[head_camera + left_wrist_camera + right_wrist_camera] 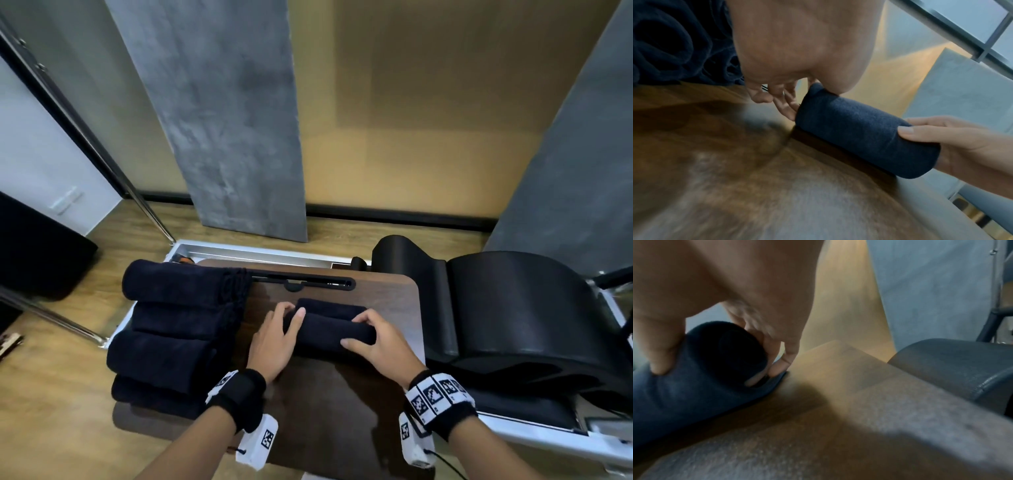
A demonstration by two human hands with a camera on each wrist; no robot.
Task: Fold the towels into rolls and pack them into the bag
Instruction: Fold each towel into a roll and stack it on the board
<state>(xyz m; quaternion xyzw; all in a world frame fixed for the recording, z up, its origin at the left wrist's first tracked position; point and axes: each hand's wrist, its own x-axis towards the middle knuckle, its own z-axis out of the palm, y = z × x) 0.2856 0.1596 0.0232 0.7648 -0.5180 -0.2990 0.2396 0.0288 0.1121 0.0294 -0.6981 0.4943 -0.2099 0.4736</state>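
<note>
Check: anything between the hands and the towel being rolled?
Nothing visible. The left hand and right hand already grip the ends of the half-rolled towel on the table. The stacked towels lie apart, to the left. No bag is in view.

**What stays out of sight**

The left hand [274, 337] covers one end of the rolled towel [330, 330], the right hand [375, 342] the other. The tabletop [735, 186] near the wrist cameras is a blur (grain unreadable). The stacked towels [674, 40] are cut by the frame's edge.
</note>
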